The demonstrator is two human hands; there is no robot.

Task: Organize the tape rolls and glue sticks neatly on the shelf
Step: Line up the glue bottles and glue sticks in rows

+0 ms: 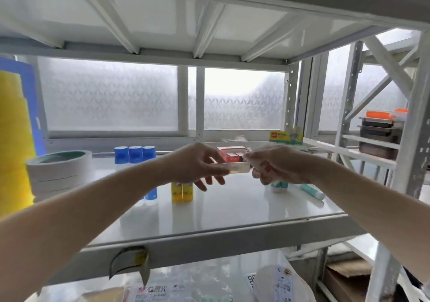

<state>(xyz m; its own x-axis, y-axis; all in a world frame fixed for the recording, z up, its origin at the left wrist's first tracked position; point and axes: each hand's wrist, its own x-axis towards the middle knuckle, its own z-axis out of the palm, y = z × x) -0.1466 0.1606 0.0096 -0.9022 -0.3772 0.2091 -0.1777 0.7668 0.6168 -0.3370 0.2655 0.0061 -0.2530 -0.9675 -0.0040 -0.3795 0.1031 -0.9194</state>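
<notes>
- While both hands meet above the middle of the shelf [232, 218], a small clear tube or bottle [237, 168] with yellowish contents is held level between them; what it is cannot be told for certain, possibly liquid glue.
- Left hand [197, 164]: thumb and fingers pinching the left end of that clear item; lower fingers loosely spread beneath it.
- Right hand [277, 164]: fingers curled round its right end; a white piece with red print also shows inside this grip, too blurred to name.
- Done, by judgement: stack of tape rolls [57, 173] standing at the left of the shelf; 3 blue-capped glue sticks [135, 154] upright in a row near the back; 2 yellow glue sticks [182, 192] upright side by side nearer the front, with a blue one [150, 196] just to their left, partly hidden by the left forearm.
- Left, by judgement: 1 teal glue stick [311, 191] lying on its side at the right; some teal-and-white sticks [278, 186] under the right hand, partly hidden; the held item not yet set down.
- Red and white box [230, 154] at the back centre, behind the hands; a yellow-green pack [286, 136] stands at the back right.
- Estimate: past halfway; right side untidy.
</notes>
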